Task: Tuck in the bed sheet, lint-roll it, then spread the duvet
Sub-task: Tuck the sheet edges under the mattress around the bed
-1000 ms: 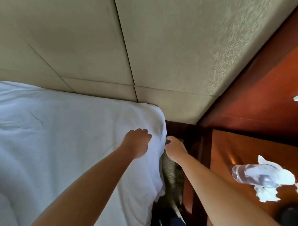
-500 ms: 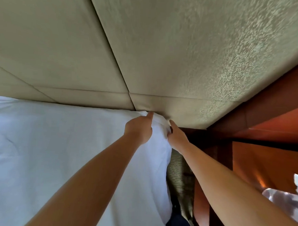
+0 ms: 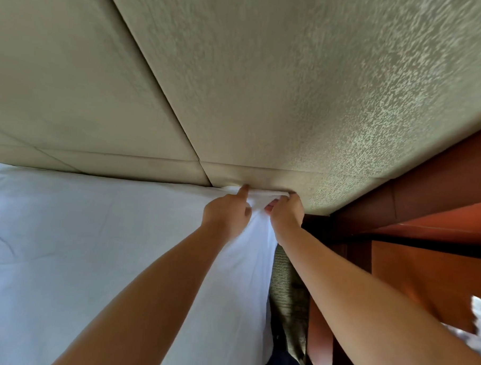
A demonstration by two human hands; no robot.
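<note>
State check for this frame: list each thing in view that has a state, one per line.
bed sheet: spread flat, its corner bunched against the headboard
left hand: on the sheet corner, one finger pointing into the headboard gap
right hand: fingers curled round the bunched corner
headboard: upright, padded
</note>
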